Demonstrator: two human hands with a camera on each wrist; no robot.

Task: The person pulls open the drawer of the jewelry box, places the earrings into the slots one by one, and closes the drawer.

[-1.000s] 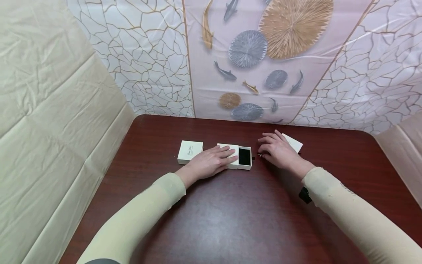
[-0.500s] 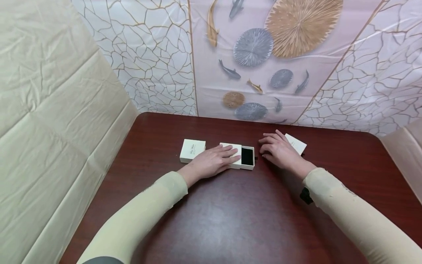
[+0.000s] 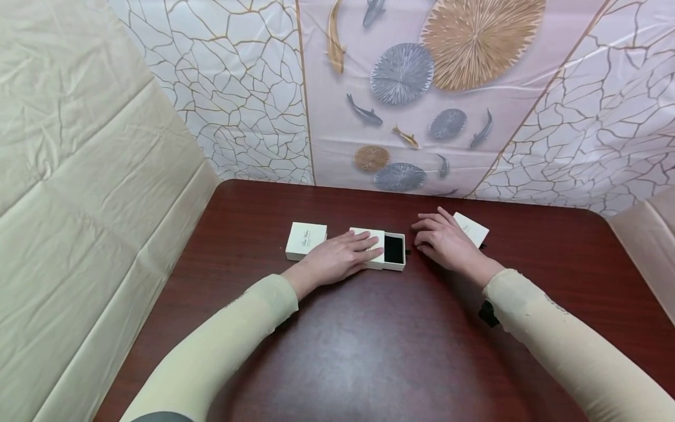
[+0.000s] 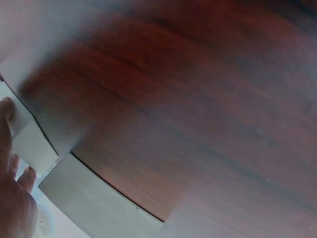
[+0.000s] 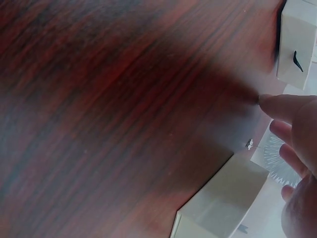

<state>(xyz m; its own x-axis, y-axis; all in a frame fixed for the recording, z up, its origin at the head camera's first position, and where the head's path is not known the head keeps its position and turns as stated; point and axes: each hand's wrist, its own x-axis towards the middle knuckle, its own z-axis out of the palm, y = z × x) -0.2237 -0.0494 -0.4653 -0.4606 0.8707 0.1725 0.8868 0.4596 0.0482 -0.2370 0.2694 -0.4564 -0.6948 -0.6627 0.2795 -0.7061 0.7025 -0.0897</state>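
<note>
My left hand rests with fairly straight, spread fingers over the white sleeve of the middle drawer box. Its drawer is slid partly out to the right and shows a black lining, with a small black tab at the end. My right hand is just right of that tab, low over the table, fingers loosely bent. In the right wrist view a small silvery, glittering piece with a thin pin-like line lies near the right fingers, not between them.
A shut white box with lettering on its lid is left of the left hand. Another white box lies turned at an angle behind the right hand. All are on a dark red-brown table, with patterned cloth hanging behind.
The head view has shifted slightly. Both hands and the boxes keep nearly the same places. A small pale bit by the right fingertips a second ago no longer shows in the head view.
</note>
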